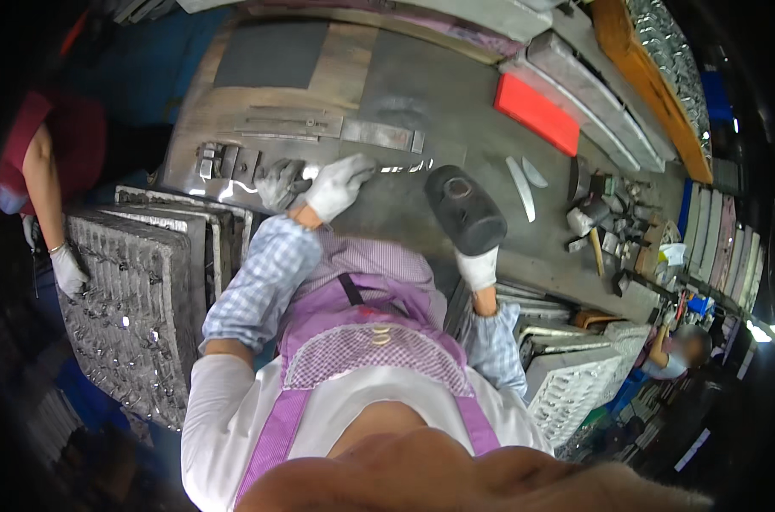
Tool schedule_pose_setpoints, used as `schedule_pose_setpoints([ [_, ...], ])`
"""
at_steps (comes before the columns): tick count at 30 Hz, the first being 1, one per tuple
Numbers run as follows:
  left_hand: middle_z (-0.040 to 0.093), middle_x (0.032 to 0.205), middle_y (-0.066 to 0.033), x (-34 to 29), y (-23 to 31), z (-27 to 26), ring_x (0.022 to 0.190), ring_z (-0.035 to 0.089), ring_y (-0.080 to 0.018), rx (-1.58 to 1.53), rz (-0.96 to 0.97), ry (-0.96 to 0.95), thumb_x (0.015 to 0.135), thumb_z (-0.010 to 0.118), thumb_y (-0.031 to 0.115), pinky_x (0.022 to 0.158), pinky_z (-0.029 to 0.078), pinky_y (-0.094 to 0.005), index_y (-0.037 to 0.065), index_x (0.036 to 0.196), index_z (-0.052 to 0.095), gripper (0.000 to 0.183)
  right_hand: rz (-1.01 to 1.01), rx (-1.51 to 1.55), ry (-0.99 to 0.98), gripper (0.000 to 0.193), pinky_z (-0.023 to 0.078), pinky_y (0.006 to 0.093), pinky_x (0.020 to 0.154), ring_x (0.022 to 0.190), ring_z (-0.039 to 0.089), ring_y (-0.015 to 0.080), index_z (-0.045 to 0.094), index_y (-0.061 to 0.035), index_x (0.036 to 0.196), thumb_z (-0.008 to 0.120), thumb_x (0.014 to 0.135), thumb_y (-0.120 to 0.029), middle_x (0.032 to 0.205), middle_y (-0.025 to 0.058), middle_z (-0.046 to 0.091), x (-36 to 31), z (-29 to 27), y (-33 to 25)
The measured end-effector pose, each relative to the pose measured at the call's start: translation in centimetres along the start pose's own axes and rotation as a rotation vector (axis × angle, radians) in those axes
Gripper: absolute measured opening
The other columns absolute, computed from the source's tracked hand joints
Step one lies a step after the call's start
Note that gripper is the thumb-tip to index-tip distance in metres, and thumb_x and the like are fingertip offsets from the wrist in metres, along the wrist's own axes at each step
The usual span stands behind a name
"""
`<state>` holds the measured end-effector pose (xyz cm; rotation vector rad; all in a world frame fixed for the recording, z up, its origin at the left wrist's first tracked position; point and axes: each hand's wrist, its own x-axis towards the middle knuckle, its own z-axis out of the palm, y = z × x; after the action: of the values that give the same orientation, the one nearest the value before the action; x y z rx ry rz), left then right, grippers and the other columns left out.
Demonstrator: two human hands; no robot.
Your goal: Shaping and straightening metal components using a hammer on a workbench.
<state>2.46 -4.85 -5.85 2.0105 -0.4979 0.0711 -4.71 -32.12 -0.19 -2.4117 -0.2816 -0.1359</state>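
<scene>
My right hand [478, 270], in a white glove, grips a black rubber mallet, its large head [466, 209] raised over the near edge of the metal worktable [481, 145]. The mallet's handle is hidden. My left hand [338, 184], also white-gloved, rests on the tabletop with its fingers stretched to the right. Right beside it lies a grey, soiled glove [280, 184]. Beyond my left hand are a flat metal bar [379, 135] and thin metal strips [285, 124]. Small metal blocks [221, 160] stand to the left.
A red block [536, 111] lies far right before long grey metal pieces [588, 94]. Two pale blades [521, 189] and a hammer [588, 218] among metal parts lie right. Heavy ribbed plates [127, 316] lean at left, touched by a co-worker's gloved hand [68, 270]. Another person [669, 350] is lower right.
</scene>
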Motion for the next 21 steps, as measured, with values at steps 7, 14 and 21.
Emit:
schedule_pose_setpoints([
  [7,0.059,0.088,-0.0085,2.1,-1.5,1.1,0.087,0.059,-0.0280,0.701,0.007,-0.427,0.077,0.052,0.006,0.077,0.050,-0.0396,0.010,0.096,0.065,0.023,0.686,0.291,0.124,0.026,0.052,0.0381,0.068,0.073,0.069,0.0263,0.069,-0.0001,0.084,0.075,0.077,-0.025,0.081,0.0147,0.071,-5.5,6.7,8.1],
  [14,0.059,0.087,-0.0085,1.8,-2.8,1.2,0.086,0.059,-0.0279,0.616,0.079,-0.349,0.077,0.052,0.006,0.080,0.048,-0.0391,0.009,0.094,0.067,0.023,0.682,-0.001,0.020,0.034,0.051,0.0411,0.072,0.081,0.067,0.0339,0.069,-0.0006,0.087,0.074,0.076,-0.032,0.086,0.0192,0.069,-6.8,8.0,9.7],
  [21,0.064,0.081,-0.0116,2.7,-1.6,1.0,0.078,0.063,-0.0301,0.672,0.036,-0.375,0.076,0.054,0.007,0.071,0.052,-0.0414,0.008,0.086,0.068,0.017,0.756,-0.138,-0.033,0.034,0.052,0.0395,0.074,0.081,0.069,0.0282,0.069,0.0012,0.092,0.072,0.081,-0.031,0.088,0.0159,0.071,-5.8,8.0,8.5],
])
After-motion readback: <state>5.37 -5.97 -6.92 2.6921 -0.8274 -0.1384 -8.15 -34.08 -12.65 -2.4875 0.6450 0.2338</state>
